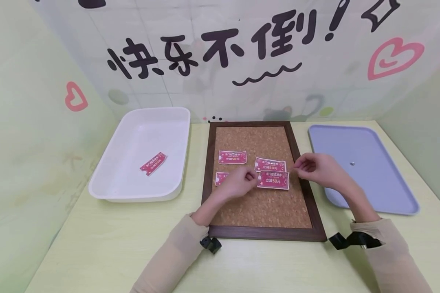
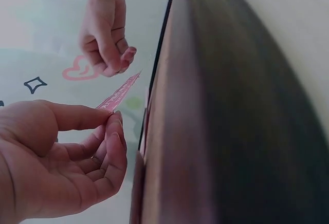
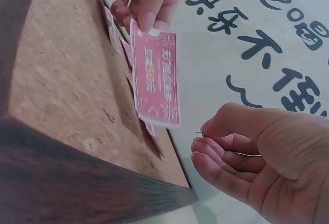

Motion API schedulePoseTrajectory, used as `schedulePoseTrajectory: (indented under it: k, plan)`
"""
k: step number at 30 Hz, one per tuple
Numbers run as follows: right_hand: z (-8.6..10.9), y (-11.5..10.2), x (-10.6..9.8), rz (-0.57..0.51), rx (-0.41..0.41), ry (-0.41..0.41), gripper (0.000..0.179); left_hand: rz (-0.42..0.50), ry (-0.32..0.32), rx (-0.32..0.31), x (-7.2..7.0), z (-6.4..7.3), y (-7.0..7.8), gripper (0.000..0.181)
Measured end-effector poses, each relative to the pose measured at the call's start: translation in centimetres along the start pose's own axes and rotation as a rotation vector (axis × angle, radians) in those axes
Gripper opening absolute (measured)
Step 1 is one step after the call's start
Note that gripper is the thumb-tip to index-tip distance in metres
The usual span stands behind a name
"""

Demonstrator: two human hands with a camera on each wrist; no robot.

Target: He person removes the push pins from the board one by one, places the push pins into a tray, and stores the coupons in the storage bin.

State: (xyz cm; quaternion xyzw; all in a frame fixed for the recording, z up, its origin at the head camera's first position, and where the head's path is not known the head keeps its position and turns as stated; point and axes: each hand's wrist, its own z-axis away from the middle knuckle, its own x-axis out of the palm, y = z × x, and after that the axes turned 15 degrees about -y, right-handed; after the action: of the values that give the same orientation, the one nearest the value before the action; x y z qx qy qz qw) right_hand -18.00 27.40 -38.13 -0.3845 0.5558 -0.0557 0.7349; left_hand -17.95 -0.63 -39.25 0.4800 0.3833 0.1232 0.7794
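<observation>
My left hand (image 1: 239,181) pinches the left end of a pink paper coupon (image 1: 273,180) between thumb and forefinger. In the right wrist view that coupon stands off the cork board (image 1: 260,211). To its right, my right hand (image 1: 322,170) pinches a thumbtack (image 3: 198,132), its thin point showing past the fingertips and apart from the paper. Two more coupons lie on the board's cork, one at upper left (image 1: 232,157) with a tack near its top and one at upper right (image 1: 270,162). Another coupon (image 1: 221,178) is partly hidden behind my left hand.
On the left is a white basin (image 1: 132,194) with one pink coupon (image 1: 153,163) inside. A blue-purple tray (image 1: 381,187) stands on the right, holding a small silvery thumbtack (image 1: 352,163). Dark wooden framing (image 1: 267,232) edges the board, and a printed wall rises behind.
</observation>
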Motion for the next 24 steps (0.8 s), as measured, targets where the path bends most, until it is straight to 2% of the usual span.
schedulePoseTrajectory:
  k: [4,9,19,24]
  plan:
    - [0.4,0.3,-0.7,0.005,-0.010,0.025,0.005,0.017,0.005,0.034,-1.1,0.4,0.0,0.011]
    - [0.9,0.6,-1.4,-0.005,-0.018,0.058,0.006,0.046,0.024,0.041,-2.3,1.0,0.2,0.011]
    - [1.5,1.4,-2.1,-0.011,-0.023,0.106,0.008,0.011,0.098,0.027,-4.4,2.0,-0.1,0.012]
    - [1.8,1.6,-2.5,-0.017,-0.013,0.120,0.009,0.023,0.134,0.007,-5.3,2.5,-0.6,0.014]
